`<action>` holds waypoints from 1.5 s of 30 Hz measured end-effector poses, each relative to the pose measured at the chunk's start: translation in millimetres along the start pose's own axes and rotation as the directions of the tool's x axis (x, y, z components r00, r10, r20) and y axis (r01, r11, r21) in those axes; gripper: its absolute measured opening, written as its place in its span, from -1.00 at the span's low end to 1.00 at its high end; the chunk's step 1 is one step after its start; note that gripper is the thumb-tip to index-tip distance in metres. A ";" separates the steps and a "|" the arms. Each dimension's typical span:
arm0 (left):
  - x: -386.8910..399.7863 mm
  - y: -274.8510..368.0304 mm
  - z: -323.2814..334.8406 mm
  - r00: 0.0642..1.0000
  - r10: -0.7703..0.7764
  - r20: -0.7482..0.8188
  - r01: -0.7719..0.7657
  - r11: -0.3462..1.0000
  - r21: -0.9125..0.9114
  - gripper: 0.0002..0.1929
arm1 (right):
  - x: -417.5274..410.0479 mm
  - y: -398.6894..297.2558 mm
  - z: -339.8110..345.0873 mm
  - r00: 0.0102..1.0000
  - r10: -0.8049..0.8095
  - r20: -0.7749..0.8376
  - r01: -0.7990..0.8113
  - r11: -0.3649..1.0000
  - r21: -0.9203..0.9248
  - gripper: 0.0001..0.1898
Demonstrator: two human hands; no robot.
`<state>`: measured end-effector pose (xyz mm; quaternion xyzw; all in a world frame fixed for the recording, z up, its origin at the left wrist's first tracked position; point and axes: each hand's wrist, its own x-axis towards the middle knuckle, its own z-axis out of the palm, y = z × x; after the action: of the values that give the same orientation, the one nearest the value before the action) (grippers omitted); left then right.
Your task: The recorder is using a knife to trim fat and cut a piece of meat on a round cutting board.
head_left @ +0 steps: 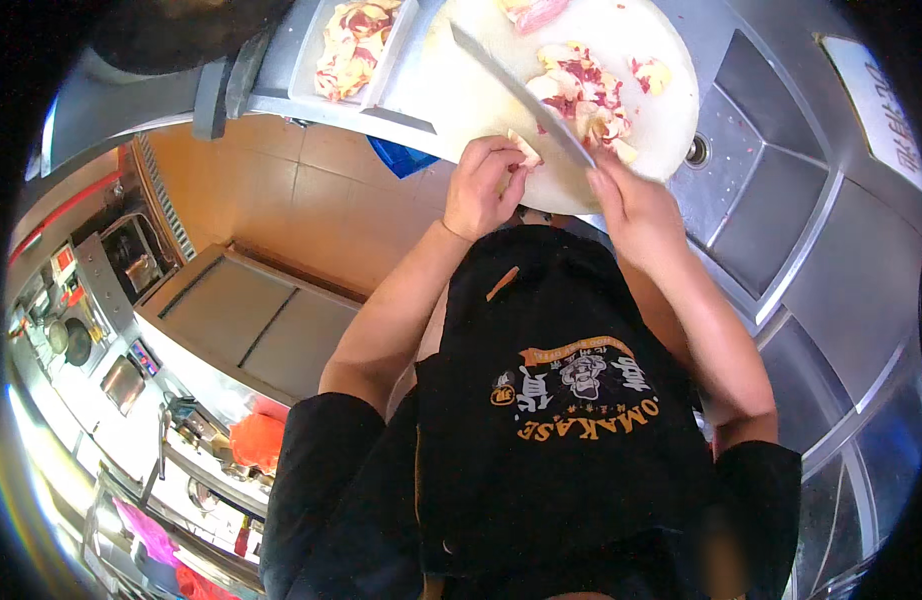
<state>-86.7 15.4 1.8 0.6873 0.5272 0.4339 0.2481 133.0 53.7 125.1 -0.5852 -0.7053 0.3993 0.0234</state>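
In my right hand [641, 210] is a knife with a broad metal blade [517, 90], which points up and to the left over a round, pale cutting board [476, 82]. My left hand [483, 184] pinches a small pale piece of meat [524, 147] at the board's near edge, left of the blade. Beyond the blade lies a heap of cut meat with red flesh and yellowish fat or skin [581, 90]. A smaller clump of the same meat [650, 76] sits apart on the right. A larger pink piece of meat [534, 13] is partly cut off at the top.
Left of the board, a clear plastic container [412, 45] holds more cut meat. A stainless steel sink [776, 202] with a drain [699, 150] lies to the right. A blue plastic object [402, 155] shows below the counter edge. Behind on the left stands a steel counter [251, 319].
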 end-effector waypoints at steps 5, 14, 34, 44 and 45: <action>3.2 -2.3 1.7 0.999 0.026 0.034 -0.026 1.000 -0.003 -0.81 | -62.3 11.0 -3.2 0.998 -0.027 0.063 0.029 0.999 -0.039 -0.67; 10.2 1.1 13.7 0.996 0.079 0.031 -0.081 0.996 0.049 -0.79 | 82.7 -0.1 53.2 0.995 -0.091 -0.032 0.092 0.996 0.002 -0.65; 2.3 -5.7 9.6 0.998 0.049 0.036 -0.051 0.997 0.061 -0.83 | -1.8 2.3 29.0 0.993 -0.016 0.113 0.036 0.983 -0.182 -0.66; 5.7 3.2 6.0 0.994 -0.012 0.106 -0.005 0.986 0.167 -0.82 | 66.6 11.2 36.4 0.967 -0.151 -0.203 0.155 0.988 0.003 -0.69; 3.3 9.1 6.0 0.997 -0.047 0.067 0.034 0.982 0.185 -0.82 | 55.7 17.2 28.1 0.946 -0.101 -0.307 0.141 0.984 0.111 -0.70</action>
<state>-76.6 16.3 7.2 0.7112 0.5699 0.3535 0.2109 115.3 85.6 71.7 -0.5916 -0.7003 0.3494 0.1935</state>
